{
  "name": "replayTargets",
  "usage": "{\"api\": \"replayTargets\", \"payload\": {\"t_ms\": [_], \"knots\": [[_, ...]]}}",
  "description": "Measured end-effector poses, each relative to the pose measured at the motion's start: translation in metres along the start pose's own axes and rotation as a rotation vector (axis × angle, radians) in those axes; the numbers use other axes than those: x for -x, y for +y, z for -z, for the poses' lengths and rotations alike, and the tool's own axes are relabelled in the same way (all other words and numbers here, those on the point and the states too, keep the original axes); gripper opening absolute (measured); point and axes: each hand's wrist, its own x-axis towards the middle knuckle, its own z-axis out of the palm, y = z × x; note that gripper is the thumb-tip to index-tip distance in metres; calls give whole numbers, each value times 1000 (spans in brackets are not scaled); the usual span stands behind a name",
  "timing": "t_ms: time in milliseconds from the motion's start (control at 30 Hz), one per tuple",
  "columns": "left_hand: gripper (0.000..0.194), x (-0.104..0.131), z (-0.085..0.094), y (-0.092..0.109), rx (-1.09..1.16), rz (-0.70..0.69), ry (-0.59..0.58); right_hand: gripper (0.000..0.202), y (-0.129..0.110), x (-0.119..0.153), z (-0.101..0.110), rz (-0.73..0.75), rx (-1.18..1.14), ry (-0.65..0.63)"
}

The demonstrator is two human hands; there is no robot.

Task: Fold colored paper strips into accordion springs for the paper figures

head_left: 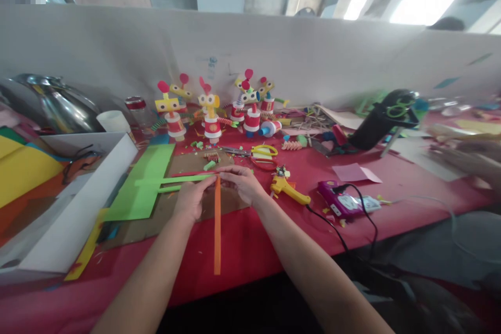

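- Locate the orange paper strip (217, 229) at your fingertips: its upper end lies between both hands, and its long axis runs from there toward your body.
- Note the green paper strip (188, 178): its long axis extends leftward from the same point, roughly square to the orange one. Both hands are about equally near this corner.
- Left hand (190, 199): thumb and forefinger appear pinched at the green strip's end.
- Right hand (242, 183): fingertips appear pinched on the orange strip's upper end, opposite the left; the exact overlap is hidden.
- Materials: both strips are flat, narrow and smooth. A light green paper sheet (143, 188) lies left, partly over brown cardboard (156, 227).
- Surroundings: a pleated paper spring (212, 157) lies beyond your fingers; a yellow plastic glue gun (289, 191) lies right, on red table covering (242, 250).
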Motion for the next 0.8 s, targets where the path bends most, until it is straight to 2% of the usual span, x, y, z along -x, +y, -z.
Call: {"api": "replayTargets", "payload": {"t_ms": [200,367,500,700,800], "knots": [[23,0,-1,2,10,2,22,15,-1,-1,0,-157,-40,57],[27,-5,3,0,29,10,-12,23,-2,2,-1,-94,16,-17],[31,-4,6,3,-9,-1,-105,27,-1,2,0,-103,21,-34],[43,-1,15,11,-263,-52,-200,26,-4,1,5,-176,175,-73],[43,-1,19,11,-343,-45,-273,25,-6,1,9,-199,249,-115]]}}
